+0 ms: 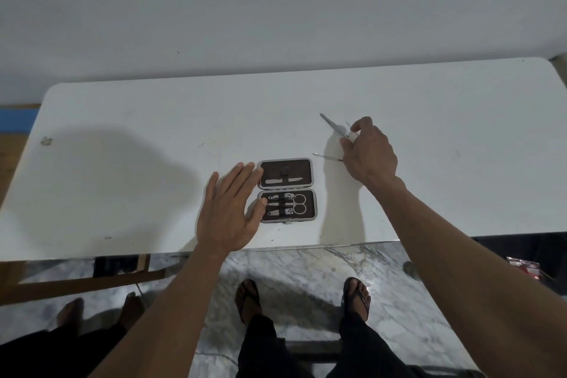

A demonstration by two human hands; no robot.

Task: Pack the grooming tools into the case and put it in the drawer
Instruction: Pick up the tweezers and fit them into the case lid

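- A white table (122,120) is set against a pale wall, with marble floor below.
- A slim metal tool (333,125) is pinched by the curled fingers of the right hand (369,152); its long axis runs up-left, away from the fingertips.
- A second tool (325,157) lies just beside that hand.
- The open case (287,190) lies down-left of it, with the left hand (228,213) flat, fingers spread, at its edge.
- No drawer is seen.
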